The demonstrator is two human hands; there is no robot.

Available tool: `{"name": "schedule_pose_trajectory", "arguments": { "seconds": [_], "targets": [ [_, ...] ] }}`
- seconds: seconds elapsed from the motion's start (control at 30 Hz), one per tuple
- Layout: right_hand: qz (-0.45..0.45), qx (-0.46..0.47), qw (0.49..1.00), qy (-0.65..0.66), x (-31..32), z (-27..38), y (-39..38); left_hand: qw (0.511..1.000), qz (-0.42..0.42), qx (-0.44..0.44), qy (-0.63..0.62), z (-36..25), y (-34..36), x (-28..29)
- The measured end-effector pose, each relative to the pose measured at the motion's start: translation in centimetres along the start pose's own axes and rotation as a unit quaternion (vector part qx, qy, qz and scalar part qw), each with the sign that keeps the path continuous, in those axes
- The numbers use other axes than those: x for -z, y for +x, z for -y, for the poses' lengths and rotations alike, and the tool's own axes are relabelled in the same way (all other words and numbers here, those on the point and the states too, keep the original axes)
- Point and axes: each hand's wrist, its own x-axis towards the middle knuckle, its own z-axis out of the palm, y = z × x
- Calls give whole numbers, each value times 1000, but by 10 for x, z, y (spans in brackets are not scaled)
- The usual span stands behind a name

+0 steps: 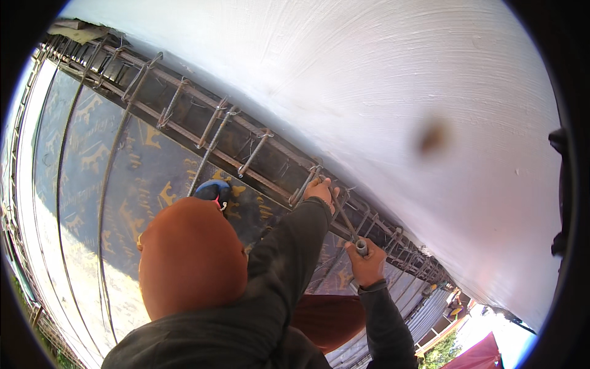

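Note:
A long rebar cage (pixel 212 132) of rusty bars and square stirrups runs diagonally from upper left to lower right, with thin tie wires at its corners. My left hand (pixel 319 189) reaches across to it, fingers closed on the cage beside a stirrup; any wire in them is too small to see. My right hand (pixel 367 264) is wrapped round a metal rod tool (pixel 361 247) with a hollow, tube-like handle. The tool's rod slants up toward my left hand, and its tip cannot be made out against the bars.
A pale plastered wall (pixel 393 92) rises along the cage's far side. Dark printed formwork panels (pixel 141 154) lie on the near side, crossed by long bars. My bent brown-trousered knee (pixel 190 258) and blue-black shoe (pixel 213 192) are close by. Corrugated sheeting (pixel 424 310) shows lower right.

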Motion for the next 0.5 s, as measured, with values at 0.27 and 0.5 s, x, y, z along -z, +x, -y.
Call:
{"name": "schedule_pose_trajectory", "arguments": {
  "seconds": [0.27, 0.5],
  "targets": [
    [-114, -207, 842, 486, -44, -24, -26, 989, 147, 3, -21, 37, 58, 23],
    [-62, 373, 782, -495, 26, 38, -25, 967, 151, 86, -188, 53, 123, 34]
  ]
}}
